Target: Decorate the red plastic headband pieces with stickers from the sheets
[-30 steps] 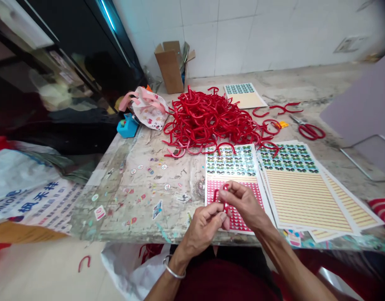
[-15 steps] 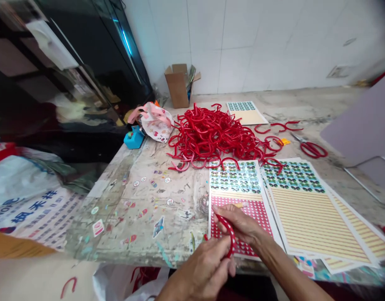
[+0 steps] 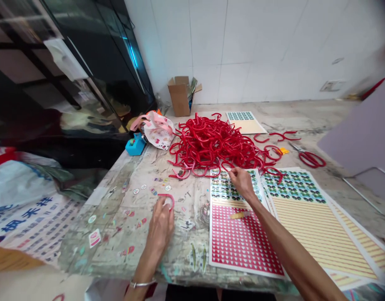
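On a worn, sticker-dotted table [image 3: 114, 240], our left hand [image 3: 161, 225] has its fingertips at a curved red strip [image 3: 172, 201], between the table's left edge and a pink-and-blue printed sheet [image 3: 242, 251] reaching near the front edge; we cannot tell whether it grips the strip. Our right hand [image 3: 240, 182] pinches another red strip [image 3: 225, 165] at the near side of a tangled red pile [image 3: 211, 140], which lies toward the table's far edge. Red-handled scissors [image 3: 310, 159] rest right of the pile; a blue tape dispenser [image 3: 135, 146] stands by the left edge.
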The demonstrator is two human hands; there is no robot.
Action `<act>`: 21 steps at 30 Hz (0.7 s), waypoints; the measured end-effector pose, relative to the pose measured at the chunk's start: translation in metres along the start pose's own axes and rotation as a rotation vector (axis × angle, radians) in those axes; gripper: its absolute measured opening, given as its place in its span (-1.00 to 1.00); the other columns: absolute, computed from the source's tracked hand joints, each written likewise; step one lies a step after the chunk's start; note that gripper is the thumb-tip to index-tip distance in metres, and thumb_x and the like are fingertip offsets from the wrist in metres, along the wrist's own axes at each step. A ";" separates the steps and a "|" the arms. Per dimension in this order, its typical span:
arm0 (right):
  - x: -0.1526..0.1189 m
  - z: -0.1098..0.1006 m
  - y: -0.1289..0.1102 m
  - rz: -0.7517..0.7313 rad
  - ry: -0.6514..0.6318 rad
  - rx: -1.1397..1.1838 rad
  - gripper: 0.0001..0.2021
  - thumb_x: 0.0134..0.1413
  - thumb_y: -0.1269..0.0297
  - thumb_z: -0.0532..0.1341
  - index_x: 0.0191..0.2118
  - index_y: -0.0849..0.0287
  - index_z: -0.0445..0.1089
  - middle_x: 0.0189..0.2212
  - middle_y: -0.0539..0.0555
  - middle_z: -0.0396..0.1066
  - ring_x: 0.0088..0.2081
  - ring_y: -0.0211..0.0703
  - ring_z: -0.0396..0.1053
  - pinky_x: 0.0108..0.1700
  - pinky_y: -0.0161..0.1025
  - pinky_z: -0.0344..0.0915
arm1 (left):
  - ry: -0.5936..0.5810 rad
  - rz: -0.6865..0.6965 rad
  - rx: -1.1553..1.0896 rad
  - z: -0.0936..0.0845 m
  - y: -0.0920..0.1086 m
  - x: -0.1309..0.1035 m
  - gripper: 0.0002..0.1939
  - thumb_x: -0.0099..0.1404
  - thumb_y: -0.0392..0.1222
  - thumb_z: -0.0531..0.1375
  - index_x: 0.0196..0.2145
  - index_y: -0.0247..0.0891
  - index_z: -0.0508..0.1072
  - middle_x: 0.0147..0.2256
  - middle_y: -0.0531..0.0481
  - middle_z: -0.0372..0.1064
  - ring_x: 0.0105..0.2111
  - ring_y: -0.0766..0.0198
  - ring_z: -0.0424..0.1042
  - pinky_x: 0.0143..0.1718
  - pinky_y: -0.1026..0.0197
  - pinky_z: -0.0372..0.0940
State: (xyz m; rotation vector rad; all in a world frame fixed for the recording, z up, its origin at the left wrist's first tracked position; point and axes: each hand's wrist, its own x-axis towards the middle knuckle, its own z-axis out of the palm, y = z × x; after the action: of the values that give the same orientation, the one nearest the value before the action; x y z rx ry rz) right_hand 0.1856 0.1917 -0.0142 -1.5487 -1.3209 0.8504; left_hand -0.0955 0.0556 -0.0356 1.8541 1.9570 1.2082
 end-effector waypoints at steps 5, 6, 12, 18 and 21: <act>-0.040 -0.038 0.001 0.110 -0.114 0.295 -0.64 -0.10 -0.06 0.22 -0.46 0.19 0.33 -0.56 -0.01 0.31 -0.61 -0.34 0.15 -0.58 -0.35 0.09 | -0.190 -0.078 -0.280 0.009 0.064 0.003 -0.80 0.22 -0.20 0.06 -0.36 -0.28 0.47 -0.34 -0.10 0.44 -0.29 0.16 0.42 -0.20 0.14 0.29; -0.050 -0.044 0.000 0.134 -0.148 0.336 -0.64 -0.10 -0.07 0.22 -0.44 0.19 0.33 -0.54 0.00 0.31 -0.61 -0.37 0.14 -0.61 -0.37 0.09 | -0.233 -0.144 -0.380 0.015 0.077 0.003 -0.80 0.22 -0.19 0.07 -0.34 -0.29 0.47 -0.36 -0.09 0.45 -0.33 0.19 0.43 -0.25 0.18 0.30; -0.101 -0.057 -0.007 0.489 -0.414 0.934 -0.81 -0.12 0.24 0.34 -0.45 0.22 0.36 -0.57 -0.07 0.23 -0.66 -0.52 -0.01 -0.73 -0.57 -0.02 | -0.345 -0.447 -0.779 0.046 0.117 0.002 -0.76 0.19 -0.15 0.14 -0.27 -0.35 0.48 -0.44 -0.05 0.45 -0.46 0.31 0.40 -0.36 0.30 0.29; -0.132 -0.036 -0.023 0.547 -0.340 1.168 -0.88 -0.09 0.33 0.34 -0.43 0.24 0.41 -0.48 -0.03 0.36 -0.62 -0.53 0.12 -0.68 -0.60 0.11 | -0.176 -0.483 -0.733 0.040 0.134 -0.017 -0.74 0.21 -0.12 0.15 -0.19 -0.31 0.45 -0.31 -0.07 0.46 -0.35 0.28 0.41 -0.28 0.28 0.29; -0.146 -0.019 -0.029 0.514 -0.290 1.152 -0.87 -0.10 0.30 0.34 -0.39 0.22 0.44 -0.45 -0.02 0.39 -0.59 -0.50 0.15 -0.65 -0.57 0.14 | -0.044 -0.412 -0.653 0.037 0.144 -0.028 -0.75 0.23 -0.12 0.14 -0.18 -0.28 0.46 -0.21 -0.10 0.43 -0.18 0.22 0.39 -0.12 0.25 0.25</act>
State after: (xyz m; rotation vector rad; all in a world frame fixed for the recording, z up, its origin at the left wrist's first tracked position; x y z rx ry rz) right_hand 0.1648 0.0457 0.0118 -0.8067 -0.3628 1.7905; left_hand 0.0411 0.0301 0.0235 1.0850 1.5426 1.4161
